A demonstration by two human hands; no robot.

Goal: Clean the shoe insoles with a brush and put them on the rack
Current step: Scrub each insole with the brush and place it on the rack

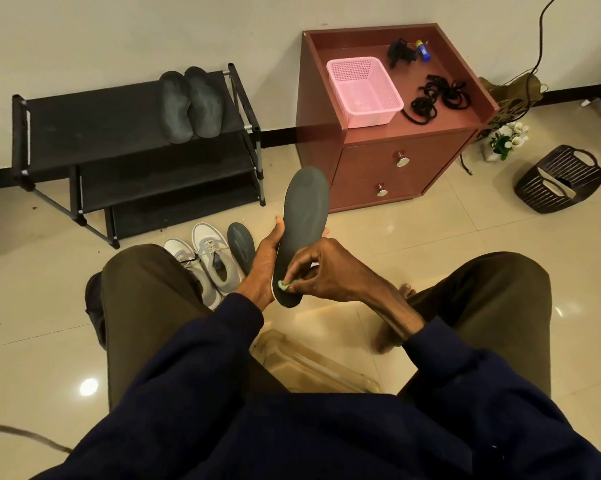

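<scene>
The insole [304,216] stands nearly upright at the centre of the frame, toe end up and heel end down, above the person's knees. It is a thin, flat, dark grey piece with a matte top and a pale edge showing at the heel. It looks light and foam-like, so it probably bends easily and would flop if held by one end alone.

The left hand [268,258] grips it along its left edge at about mid-length, thumb in front and fingers behind. That hold looks right, since it backs the sheet against brushing pressure. The right hand [323,268] has its fingertips pinched round a small pale-green brush [282,285], pressed to the heel end. Too little of it shows to tell its form. The matte surface should not slip in a dry hand.

A second insole [241,242] lies on the glossy tiled floor just right of a pair of grey shoes [209,261]. At upper left, two darker, rougher-looking insoles [190,105] lie side by side on the top shelf of the rack [84,123], a black fabric-and-tube frame against the wall.
</scene>
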